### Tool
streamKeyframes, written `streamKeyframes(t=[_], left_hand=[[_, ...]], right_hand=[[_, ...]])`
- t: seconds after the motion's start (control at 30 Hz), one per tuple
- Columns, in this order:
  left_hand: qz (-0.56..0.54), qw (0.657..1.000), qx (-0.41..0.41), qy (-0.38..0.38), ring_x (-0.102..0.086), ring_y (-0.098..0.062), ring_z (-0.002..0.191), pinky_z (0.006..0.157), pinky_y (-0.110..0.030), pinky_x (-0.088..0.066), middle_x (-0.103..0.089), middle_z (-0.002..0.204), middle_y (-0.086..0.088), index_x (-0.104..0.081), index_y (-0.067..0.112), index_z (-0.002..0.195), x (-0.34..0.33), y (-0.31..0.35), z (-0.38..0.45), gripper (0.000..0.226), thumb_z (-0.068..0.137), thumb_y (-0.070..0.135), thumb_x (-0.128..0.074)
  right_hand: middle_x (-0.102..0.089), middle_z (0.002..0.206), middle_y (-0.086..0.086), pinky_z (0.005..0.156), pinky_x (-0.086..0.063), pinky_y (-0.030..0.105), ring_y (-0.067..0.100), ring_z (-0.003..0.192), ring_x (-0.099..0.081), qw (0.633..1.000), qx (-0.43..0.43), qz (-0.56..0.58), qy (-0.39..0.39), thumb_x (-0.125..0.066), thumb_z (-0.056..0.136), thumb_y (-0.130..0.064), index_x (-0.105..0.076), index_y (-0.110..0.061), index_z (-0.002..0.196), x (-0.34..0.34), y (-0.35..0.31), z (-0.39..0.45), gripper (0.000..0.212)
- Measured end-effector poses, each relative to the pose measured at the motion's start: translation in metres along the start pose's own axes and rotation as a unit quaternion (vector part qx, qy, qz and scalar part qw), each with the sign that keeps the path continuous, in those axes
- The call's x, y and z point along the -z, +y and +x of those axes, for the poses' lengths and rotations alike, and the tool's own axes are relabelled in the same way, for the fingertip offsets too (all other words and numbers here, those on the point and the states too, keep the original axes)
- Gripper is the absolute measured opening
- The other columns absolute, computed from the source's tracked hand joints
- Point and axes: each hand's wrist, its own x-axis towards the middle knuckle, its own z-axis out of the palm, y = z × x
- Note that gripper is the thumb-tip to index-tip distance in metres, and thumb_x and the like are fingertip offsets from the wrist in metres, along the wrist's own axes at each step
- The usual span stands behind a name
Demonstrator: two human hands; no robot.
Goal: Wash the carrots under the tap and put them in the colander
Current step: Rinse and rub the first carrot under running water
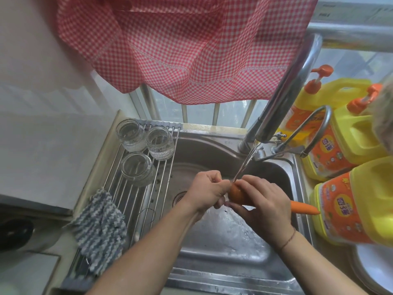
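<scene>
An orange carrot lies across the steel sink, thick end to the left, thin tip pointing right. My right hand is wrapped round its middle and hides most of it. My left hand has curled fingers at the thick end. Water runs from the chrome tap onto that thick end. No colander is in view.
A roll-up drying rack over the sink's left side holds three glass jars and a grey knitted cloth. Yellow detergent bottles crowd the right rim. A white dish sits lower right. A red checked curtain hangs above.
</scene>
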Motion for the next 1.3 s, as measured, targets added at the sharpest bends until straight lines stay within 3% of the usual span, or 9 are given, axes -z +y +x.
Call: streamKeyframes(t=[0.17,0.33,0.43,0.53,0.6,0.8,0.9,1.03,1.3], left_hand=[[-0.030,0.995,0.089,0.029,-0.032,-0.012,0.035,0.039,-0.017,-0.021,-0.036,0.045,0.002,-0.041,0.016,0.064,-0.004,-0.003,0.001,0.033,0.093,0.014,-0.055],[0.073,0.997,-0.025,-0.005,-0.050,-0.013,0.048,0.044,-0.021,-0.036,-0.057,0.069,-0.002,-0.057,0.012,0.092,0.006,-0.010,-0.015,0.042,0.095,0.053,-0.052],[0.108,0.991,-0.036,-0.074,-0.068,-0.017,0.065,0.050,-0.025,-0.050,-0.067,0.090,-0.006,-0.060,0.018,0.112,0.000,-0.024,-0.023,0.037,0.084,0.039,-0.071],[0.012,0.999,-0.043,-0.019,-0.067,-0.023,0.061,0.049,-0.030,-0.053,-0.066,0.076,-0.006,-0.064,0.010,0.096,-0.005,-0.033,-0.022,0.044,0.068,0.040,-0.078],[-0.015,0.998,-0.045,0.042,-0.056,-0.020,0.047,0.044,-0.026,-0.045,-0.060,0.059,-0.004,-0.061,0.009,0.080,-0.005,-0.037,-0.020,0.046,0.061,0.050,-0.071],[-0.024,0.988,-0.034,0.151,-0.046,-0.014,0.043,0.050,-0.028,-0.038,-0.047,0.045,0.005,-0.054,0.014,0.068,-0.012,-0.048,-0.014,0.057,0.084,0.069,-0.050],[-0.056,0.976,0.010,0.208,-0.057,-0.013,0.050,0.054,-0.024,-0.050,-0.056,0.054,0.000,-0.056,0.014,0.075,-0.021,-0.051,-0.011,0.056,0.100,0.056,-0.029],[-0.164,0.955,0.098,0.228,-0.065,-0.026,0.104,0.092,-0.041,-0.055,-0.067,0.112,-0.014,-0.061,0.014,0.114,-0.027,-0.051,0.000,0.057,0.100,0.058,-0.027],[-0.329,0.933,0.020,0.147,-0.058,-0.022,0.057,0.057,-0.034,-0.052,-0.058,0.079,-0.013,-0.041,0.022,0.123,-0.055,-0.042,0.004,0.049,0.088,-0.002,-0.066]], right_hand=[[-0.070,0.103,0.004,0.069,-0.047,0.032,0.023,0.085,-0.067,1.000,0.003,-0.027,-0.002,-0.073,0.078,-0.056,-0.072,-0.013,0.102,-0.006,-0.001,-0.001,0.049],[-0.071,0.101,0.001,0.074,-0.053,0.032,0.017,0.088,-0.066,0.995,-0.073,0.071,-0.012,-0.070,0.071,-0.061,-0.064,-0.015,0.109,-0.006,-0.008,0.001,0.060],[-0.068,0.103,-0.003,0.074,-0.056,0.035,0.019,0.088,-0.065,0.983,-0.119,0.113,-0.079,-0.075,0.062,-0.039,-0.057,-0.022,0.113,-0.009,-0.014,0.002,0.056],[-0.057,0.111,-0.013,0.080,-0.053,0.031,0.016,0.097,-0.062,0.952,-0.176,0.166,-0.187,-0.079,0.063,-0.030,-0.058,-0.025,0.116,-0.008,-0.015,0.003,0.058],[-0.056,0.100,-0.021,0.076,-0.048,0.024,0.009,0.093,-0.060,0.929,-0.212,0.170,-0.249,-0.077,0.068,-0.052,-0.056,-0.036,0.114,0.000,-0.011,0.000,0.053],[-0.061,0.078,-0.011,0.062,-0.045,0.026,0.006,0.069,-0.057,0.876,-0.252,0.156,-0.380,-0.058,0.081,-0.065,-0.047,-0.039,0.097,0.013,-0.009,-0.010,0.032],[-0.063,0.082,-0.011,0.068,-0.050,0.031,0.008,0.072,-0.059,0.878,-0.241,0.136,-0.391,-0.055,0.086,-0.058,-0.048,-0.038,0.109,0.019,-0.010,-0.015,0.031],[-0.059,0.075,-0.012,0.065,-0.048,0.030,0.008,0.067,-0.056,0.867,-0.275,0.151,-0.387,-0.055,0.087,-0.058,-0.044,-0.041,0.101,0.024,-0.012,-0.024,0.025],[-0.059,0.091,-0.002,0.061,-0.032,0.032,0.024,0.083,-0.060,0.866,-0.332,0.000,-0.373,-0.047,0.094,-0.051,-0.032,-0.025,0.088,0.024,-0.043,-0.012,0.031]])
